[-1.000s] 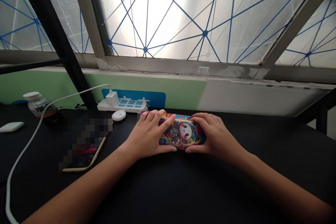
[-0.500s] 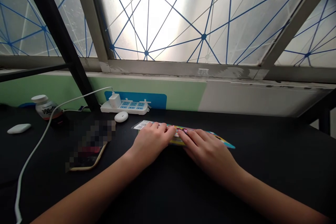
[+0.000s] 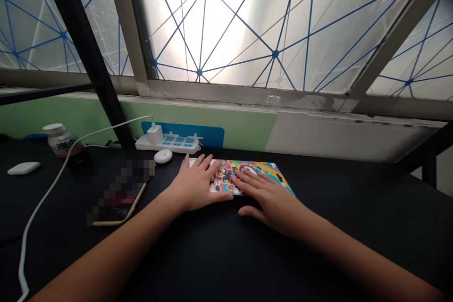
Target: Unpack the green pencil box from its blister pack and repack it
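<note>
A flat, brightly printed cartoon card (image 3: 266, 171) lies on the black table (image 3: 347, 217) in front of me. My left hand (image 3: 196, 186) rests flat on its left part, fingers stretched out and apart. My right hand (image 3: 269, 200) lies flat over its near edge, fingers spread and pointing up-left across the picture. Neither hand grips it; both press down on it. The middle of the card is hidden under my fingers.
A white power strip (image 3: 169, 142) with a plugged charger and a white cable (image 3: 42, 198) runs along the wall. A small white oval object (image 3: 163, 155), a bottle (image 3: 62, 142), a white case (image 3: 23, 168) and a blurred-out flat item (image 3: 118, 191) lie at the left.
One second ago both hands held the card tilted up facing me. It was then lowered, and now it lies flat with both hands spread open on top.
</note>
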`<state>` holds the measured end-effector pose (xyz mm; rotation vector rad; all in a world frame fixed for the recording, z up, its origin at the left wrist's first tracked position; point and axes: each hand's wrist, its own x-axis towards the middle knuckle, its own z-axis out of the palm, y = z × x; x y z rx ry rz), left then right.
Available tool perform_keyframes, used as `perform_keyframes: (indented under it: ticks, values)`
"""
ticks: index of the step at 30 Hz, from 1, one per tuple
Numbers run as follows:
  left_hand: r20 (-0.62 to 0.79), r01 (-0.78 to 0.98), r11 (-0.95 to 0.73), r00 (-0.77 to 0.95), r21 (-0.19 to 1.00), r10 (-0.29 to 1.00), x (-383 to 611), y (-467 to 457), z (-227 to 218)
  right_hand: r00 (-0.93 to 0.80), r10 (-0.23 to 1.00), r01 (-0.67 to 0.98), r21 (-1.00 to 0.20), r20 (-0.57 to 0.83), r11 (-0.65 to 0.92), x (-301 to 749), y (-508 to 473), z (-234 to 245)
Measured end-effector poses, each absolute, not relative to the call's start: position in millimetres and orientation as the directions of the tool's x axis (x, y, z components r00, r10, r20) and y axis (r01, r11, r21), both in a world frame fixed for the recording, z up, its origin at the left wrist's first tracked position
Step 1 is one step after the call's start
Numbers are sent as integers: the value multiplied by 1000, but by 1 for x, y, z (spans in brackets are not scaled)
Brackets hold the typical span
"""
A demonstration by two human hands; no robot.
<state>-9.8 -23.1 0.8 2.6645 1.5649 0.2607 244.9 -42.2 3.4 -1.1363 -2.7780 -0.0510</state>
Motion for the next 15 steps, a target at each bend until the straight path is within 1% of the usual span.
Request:
perform_keyframes:
  ticks: [3, 5, 6, 8, 10, 11, 12, 15]
  values:
    - [92, 863, -485, 477, 139, 874, -13, -22, 3, -669, 743, 740, -74, 30, 669, 280, -32, 27]
    - [86, 857, -495, 487, 146, 869, -15, -20, 3, -618, 785, 784, -41, 40, 620, 299, -26, 36]
    - [88, 851, -504, 497, 146, 864, -16, -19, 2, -604, 793, 795, 0, 76, 606, 304, -24, 36]
    - [99, 841, -522, 513, 144, 853, -17, -18, 0, -595, 777, 802, 89, 205, 590, 299, -25, 31]
    - [102, 836, -529, 519, 144, 848, -18, -16, -2, -602, 732, 793, 128, 320, 596, 281, -30, 19]
    - [98, 836, -528, 519, 146, 849, -18, -16, -3, -616, 713, 779, 122, 334, 615, 269, -33, 12]
    - [88, 837, -526, 519, 150, 850, -19, -15, -4, -643, 697, 756, 119, 318, 643, 258, -36, 6]
    - [35, 836, -521, 523, 173, 851, -21, -14, -2, -707, 677, 703, 99, 204, 704, 242, -40, -5]
